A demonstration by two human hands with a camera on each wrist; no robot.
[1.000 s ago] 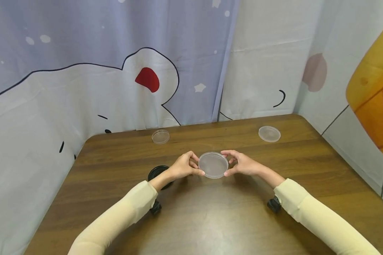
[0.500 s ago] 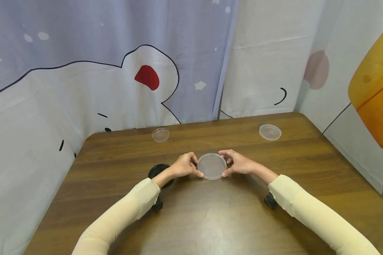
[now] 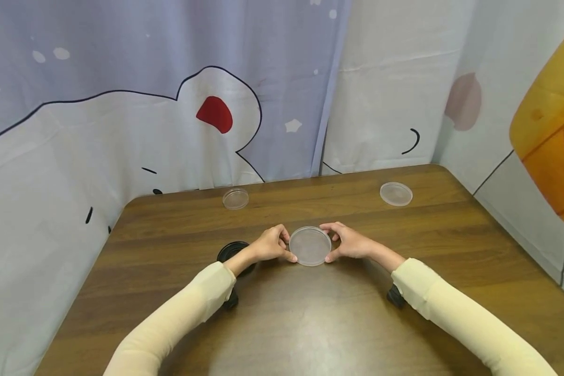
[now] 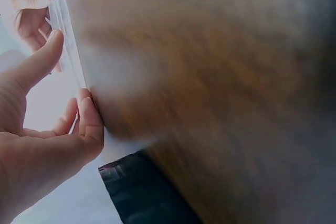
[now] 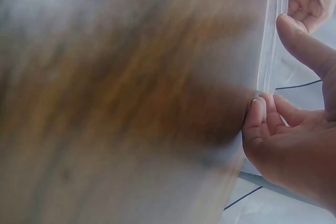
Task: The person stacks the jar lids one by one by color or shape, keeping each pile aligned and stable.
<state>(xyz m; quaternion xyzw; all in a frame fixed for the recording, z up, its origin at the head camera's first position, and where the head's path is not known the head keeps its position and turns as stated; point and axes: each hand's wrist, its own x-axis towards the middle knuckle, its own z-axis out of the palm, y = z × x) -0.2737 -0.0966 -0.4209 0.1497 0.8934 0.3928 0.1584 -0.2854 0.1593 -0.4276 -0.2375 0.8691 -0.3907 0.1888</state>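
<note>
A clear round petri dish [image 3: 310,246] lies flat between the two hands in the head view, at or just over the tabletop. The left hand [image 3: 270,244] grips its left rim with thumb and fingers. On the opposite rim, the right hand [image 3: 351,243] does the same, thumb toward the near side. Seen edge-on in the left wrist view, the dish [image 4: 68,40] shows a stacked double rim. In the right wrist view the fingertips of the right hand [image 5: 294,135] reach down to the wood beside the dish [image 5: 270,40].
A smaller clear dish [image 3: 235,199] sits at the back left of the wooden table [image 3: 282,324]. Another flat clear disc [image 3: 396,194] lies at the back right. Partly under the left forearm is a round black object [image 3: 232,250]. Printed curtains [image 3: 286,89] hang behind the table.
Both hands have come slightly down and toward the near side with the petri dish between them. The grip looks the same, and the head view has shifted a little.
</note>
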